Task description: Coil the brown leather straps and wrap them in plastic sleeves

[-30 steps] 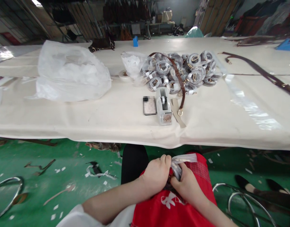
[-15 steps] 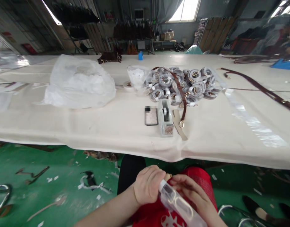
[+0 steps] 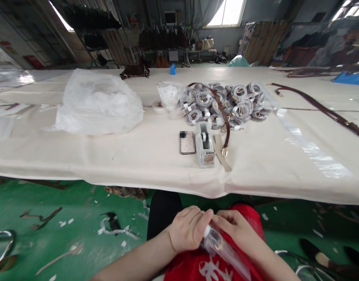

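Low over my lap, my left hand (image 3: 187, 229) is closed around one end of a plastic-wrapped strap (image 3: 216, 242). A white band circles the wrapping beside my left thumb, and a gold-coloured metal piece shows through the clear plastic. The wrapping's loose end trails down to the right. My right hand (image 3: 236, 228) is closed too, its thumb and fingertips pinched at the same end, touching my left fingertips. What lies right between the fingertips is hidden. On the table edge ahead stand a tape dispenser (image 3: 205, 146) and a brown leather strap (image 3: 222, 105) with a gold buckle.
Coiled straps in plastic (image 3: 240, 111) are heaped behind the dispenser. A large translucent bag (image 3: 100, 105) lies to the left, a small bag of white pieces (image 3: 168, 93) beside the heap. Long brown straps (image 3: 320, 105) lie right. A person (image 3: 340, 43) is at far right.
My right hand has moved up and left, closing its fingertips against my left hand. The wrapped strap's visible part has shifted slightly right and is more covered by my right hand.
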Motion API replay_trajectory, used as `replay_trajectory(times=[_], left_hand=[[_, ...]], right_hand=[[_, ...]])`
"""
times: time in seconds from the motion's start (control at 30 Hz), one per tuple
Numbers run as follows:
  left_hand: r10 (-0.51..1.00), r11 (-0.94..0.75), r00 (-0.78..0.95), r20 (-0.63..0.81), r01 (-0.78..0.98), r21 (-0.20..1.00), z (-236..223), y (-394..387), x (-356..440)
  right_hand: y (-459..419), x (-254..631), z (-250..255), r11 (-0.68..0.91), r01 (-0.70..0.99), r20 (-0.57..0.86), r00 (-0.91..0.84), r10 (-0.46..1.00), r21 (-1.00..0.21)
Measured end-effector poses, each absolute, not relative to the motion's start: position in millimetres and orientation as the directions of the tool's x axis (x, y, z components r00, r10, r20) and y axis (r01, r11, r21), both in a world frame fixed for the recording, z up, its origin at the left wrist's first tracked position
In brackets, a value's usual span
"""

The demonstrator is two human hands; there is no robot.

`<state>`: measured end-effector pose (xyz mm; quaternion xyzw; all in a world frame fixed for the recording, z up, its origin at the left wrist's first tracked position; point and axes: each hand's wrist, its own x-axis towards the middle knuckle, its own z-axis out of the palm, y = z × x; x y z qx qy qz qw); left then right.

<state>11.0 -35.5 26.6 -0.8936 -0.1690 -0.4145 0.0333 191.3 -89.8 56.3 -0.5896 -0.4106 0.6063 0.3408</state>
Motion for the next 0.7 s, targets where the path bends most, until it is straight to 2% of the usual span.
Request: replay_trajectory(times=[0.27,0.47,0.7], left_hand=[[0.305,-0.929,0.632,0.713,0.362,0.077,25.5,-38.3,15.4],[0.277,-0.94,0.656,0.702,0.337,0.055,22.0,-36.4,17.8],[0.279,-0.941,0.705,0.652,0.335,0.041,21.4,-38.6,19.1]], right_hand=[[-88.5,190.6,62.1,-0.422,0.068,-0.424,-0.023,0.905,-0.904],[-92.8,193.6,62.1,-0.323,0.313,-0.348,-0.026,0.937,-0.893],[-93.5,193.0,55.9,-0.224,0.469,-0.264,-0.02,0.964,-0.854]])
